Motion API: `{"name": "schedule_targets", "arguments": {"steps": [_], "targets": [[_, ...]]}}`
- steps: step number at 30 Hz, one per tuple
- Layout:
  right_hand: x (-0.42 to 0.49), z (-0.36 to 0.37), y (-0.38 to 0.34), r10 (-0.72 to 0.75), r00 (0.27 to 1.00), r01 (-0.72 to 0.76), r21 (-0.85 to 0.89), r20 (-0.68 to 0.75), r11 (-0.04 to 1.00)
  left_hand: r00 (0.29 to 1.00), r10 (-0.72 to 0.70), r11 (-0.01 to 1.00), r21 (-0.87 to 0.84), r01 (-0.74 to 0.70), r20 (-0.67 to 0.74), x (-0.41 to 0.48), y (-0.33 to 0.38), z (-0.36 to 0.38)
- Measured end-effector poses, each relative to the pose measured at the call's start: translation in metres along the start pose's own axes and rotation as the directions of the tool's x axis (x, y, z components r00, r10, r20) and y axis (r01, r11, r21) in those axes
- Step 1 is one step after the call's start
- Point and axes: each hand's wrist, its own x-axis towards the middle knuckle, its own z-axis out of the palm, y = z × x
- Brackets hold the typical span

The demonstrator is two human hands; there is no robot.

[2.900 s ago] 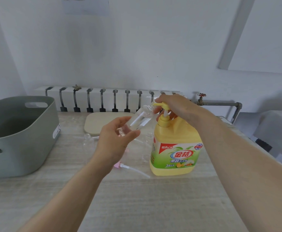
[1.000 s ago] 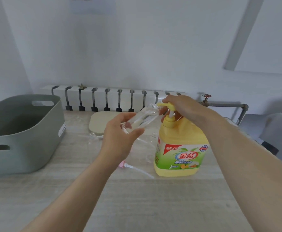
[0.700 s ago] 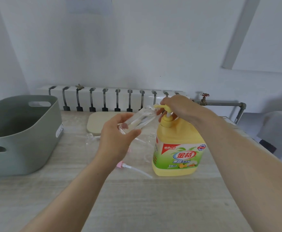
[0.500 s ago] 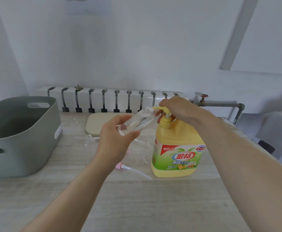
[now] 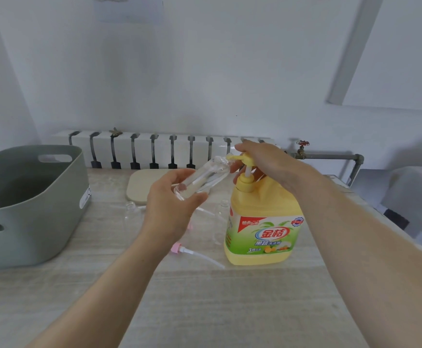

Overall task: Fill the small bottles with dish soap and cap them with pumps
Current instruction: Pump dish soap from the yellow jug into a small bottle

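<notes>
My left hand [image 5: 169, 209] grips a small clear bottle [image 5: 200, 178], tilted so its mouth meets the yellow nozzle of the pump head [image 5: 246, 159]. That pump tops a big yellow dish soap jug [image 5: 265, 234] standing on the table. My right hand [image 5: 267, 162] lies over the pump head, fingers curled round it, and the white stem shows below. One more empty clear bottle [image 5: 130, 214] stands left of my hand and another [image 5: 223, 209] stands against the jug. A pink pump [image 5: 180, 248] with its long tube lies on the table in front.
A grey plastic tub [image 5: 29, 209] fills the left of the table. A beige board [image 5: 142, 184] lies at the back by the white radiator [image 5: 154, 149]. A pipe with a red valve [image 5: 330, 156] runs at the back right, where the table ends.
Both hands keep the same hold on the small bottle and the pump head. Only the view shifts slightly.
</notes>
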Motion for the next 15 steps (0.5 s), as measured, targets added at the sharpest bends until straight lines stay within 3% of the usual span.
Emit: {"name": "schedule_targets", "arguments": {"steps": [15], "targets": [[0.015,0.003,0.011,-0.012,0.999,0.008,-0.100,-0.045,0.995,0.999,-0.002,1.000,0.013,0.002,-0.035,0.002,0.002,0.000]]}}
